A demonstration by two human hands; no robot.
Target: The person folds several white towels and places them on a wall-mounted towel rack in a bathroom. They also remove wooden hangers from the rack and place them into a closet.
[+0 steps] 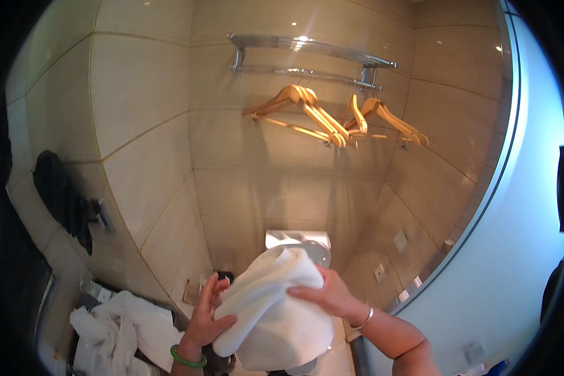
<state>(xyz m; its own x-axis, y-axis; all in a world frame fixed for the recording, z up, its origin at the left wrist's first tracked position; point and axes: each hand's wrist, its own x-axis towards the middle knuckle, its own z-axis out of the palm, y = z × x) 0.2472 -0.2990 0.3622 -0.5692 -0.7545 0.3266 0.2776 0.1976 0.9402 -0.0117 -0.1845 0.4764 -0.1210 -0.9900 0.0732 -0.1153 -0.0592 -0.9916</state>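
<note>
A white towel [268, 286] hangs bunched in front of me, its lower part spreading downward. My right hand [329, 293] grips its upper right side, thumb on the near face and fingers behind. At the left edge is my left hand [204, 310], fingers apart, its thumb resting against the cloth. A green bangle [188, 357] circles the left wrist; a silver bangle [367, 318] is on the right. Behind the towel stands a white toilet [298, 237], mostly hidden by the cloth.
Crumpled white towels [127, 324] lie on a surface at lower left. Wooden hangers [305, 108] hang from a chrome wall rack [310, 47]. A dark cloth [63, 197] hangs by a wall fitting [99, 216]. A frosted glass panel [512, 225] borders the right side.
</note>
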